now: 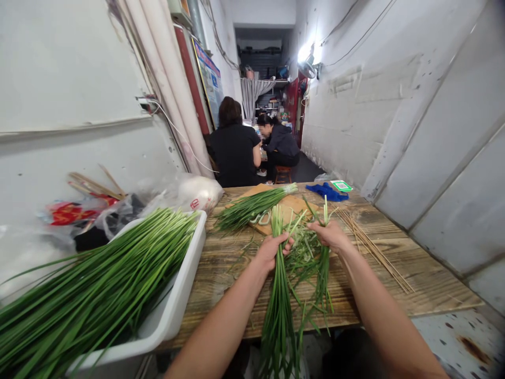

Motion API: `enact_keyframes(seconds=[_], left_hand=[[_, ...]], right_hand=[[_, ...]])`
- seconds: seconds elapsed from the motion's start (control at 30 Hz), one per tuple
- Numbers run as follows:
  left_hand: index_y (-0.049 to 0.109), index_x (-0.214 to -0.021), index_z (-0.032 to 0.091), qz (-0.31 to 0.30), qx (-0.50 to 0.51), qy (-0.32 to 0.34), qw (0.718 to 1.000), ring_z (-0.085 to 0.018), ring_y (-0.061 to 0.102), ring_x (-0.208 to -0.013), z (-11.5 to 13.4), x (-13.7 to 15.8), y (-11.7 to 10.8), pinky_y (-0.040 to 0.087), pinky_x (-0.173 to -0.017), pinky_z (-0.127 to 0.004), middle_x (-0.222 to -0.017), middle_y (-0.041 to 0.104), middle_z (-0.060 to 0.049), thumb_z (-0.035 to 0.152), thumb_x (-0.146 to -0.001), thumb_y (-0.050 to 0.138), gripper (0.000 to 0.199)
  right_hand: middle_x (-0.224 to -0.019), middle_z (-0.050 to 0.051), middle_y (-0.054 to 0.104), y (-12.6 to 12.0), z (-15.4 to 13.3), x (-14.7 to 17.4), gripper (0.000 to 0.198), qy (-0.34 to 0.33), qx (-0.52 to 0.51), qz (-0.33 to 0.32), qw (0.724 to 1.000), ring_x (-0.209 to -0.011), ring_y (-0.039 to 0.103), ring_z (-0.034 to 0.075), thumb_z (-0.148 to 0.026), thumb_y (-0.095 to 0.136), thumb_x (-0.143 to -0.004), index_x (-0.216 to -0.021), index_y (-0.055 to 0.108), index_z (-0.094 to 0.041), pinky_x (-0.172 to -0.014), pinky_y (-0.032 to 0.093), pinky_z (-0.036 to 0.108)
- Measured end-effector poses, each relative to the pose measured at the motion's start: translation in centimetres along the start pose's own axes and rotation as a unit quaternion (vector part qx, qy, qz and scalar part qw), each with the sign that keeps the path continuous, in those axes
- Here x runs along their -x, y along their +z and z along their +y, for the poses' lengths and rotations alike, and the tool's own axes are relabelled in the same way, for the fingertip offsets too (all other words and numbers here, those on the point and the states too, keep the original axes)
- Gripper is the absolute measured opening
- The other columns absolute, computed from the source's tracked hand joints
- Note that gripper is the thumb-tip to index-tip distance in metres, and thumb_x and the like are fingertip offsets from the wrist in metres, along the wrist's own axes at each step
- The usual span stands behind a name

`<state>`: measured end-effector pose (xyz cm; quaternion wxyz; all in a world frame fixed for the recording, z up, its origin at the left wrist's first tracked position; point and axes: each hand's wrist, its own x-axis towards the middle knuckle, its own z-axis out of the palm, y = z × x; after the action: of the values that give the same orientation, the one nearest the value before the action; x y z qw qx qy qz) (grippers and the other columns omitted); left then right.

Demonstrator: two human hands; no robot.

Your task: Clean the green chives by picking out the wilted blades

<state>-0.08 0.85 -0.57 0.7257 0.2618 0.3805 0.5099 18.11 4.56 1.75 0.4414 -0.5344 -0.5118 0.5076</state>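
My left hand [272,248] is closed round a bunch of garlic chives [279,300], pale stem ends up and green leaves hanging past the table's front edge. In my right hand [328,235] is a smaller bunch of chives [322,271], also held with its pale ends upward. Between and behind the hands lies a loose heap of chive scraps [303,247] on the wood. Farther back, a bundle of chives [256,205] rests on a cutting board [305,203], with the pale handles of scissors [260,218] beside it.
At left, a white tub [193,268] is piled with chives [118,268]. Thin wooden sticks [379,252] lie on the right of the wooden table [418,263]. A blue cloth [327,192] and a QR card [341,186] sit at the back. Two people [234,145] sit beyond.
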Motion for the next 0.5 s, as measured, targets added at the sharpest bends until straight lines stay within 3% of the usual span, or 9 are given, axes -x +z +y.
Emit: enact_keyframes(seconds=[0.1, 0.33, 0.5], left_hand=[[0.059, -0.078, 0.008, 0.008, -0.012, 0.006, 1.000, -0.004, 0.047, -0.044, 0.10, 0.14, 0.15, 0.032, -0.037, -0.013, -0.063, 0.059, -0.003, 0.015, -0.076, 0.067, 0.011], [0.060, -0.077, 0.008, 0.011, -0.025, 0.019, 0.999, -0.004, 0.047, -0.044, -0.04, 0.04, 0.04, 0.032, -0.038, -0.013, -0.062, 0.060, -0.003, 0.018, -0.072, 0.070, 0.015], [0.060, -0.076, 0.008, 0.001, -0.029, 0.029, 0.999, -0.004, 0.047, -0.045, -0.24, -0.05, -0.05, 0.033, -0.038, -0.014, -0.062, 0.060, -0.003, 0.020, -0.071, 0.071, 0.017]], right_hand=[[-0.035, -0.011, 0.027, 0.09, 0.07, 0.04, 0.038, -0.020, 0.003, -0.005, 1.000, -0.032, 0.019, 0.003, -0.040, 0.079, -0.057, -0.054, 0.047, -0.018, -0.034, 0.012, 0.019], [-0.032, -0.011, 0.023, 0.07, -0.25, 0.16, 0.033, 0.006, -0.013, -0.079, 0.997, -0.031, 0.016, 0.003, -0.041, 0.067, -0.068, -0.053, 0.048, -0.019, -0.032, 0.011, 0.018], [-0.033, -0.010, 0.027, 0.22, 0.13, -0.05, 0.039, -0.016, -0.002, -0.013, 1.000, -0.031, 0.019, 0.002, -0.038, 0.074, -0.060, -0.048, 0.042, -0.019, -0.032, 0.012, 0.018]])
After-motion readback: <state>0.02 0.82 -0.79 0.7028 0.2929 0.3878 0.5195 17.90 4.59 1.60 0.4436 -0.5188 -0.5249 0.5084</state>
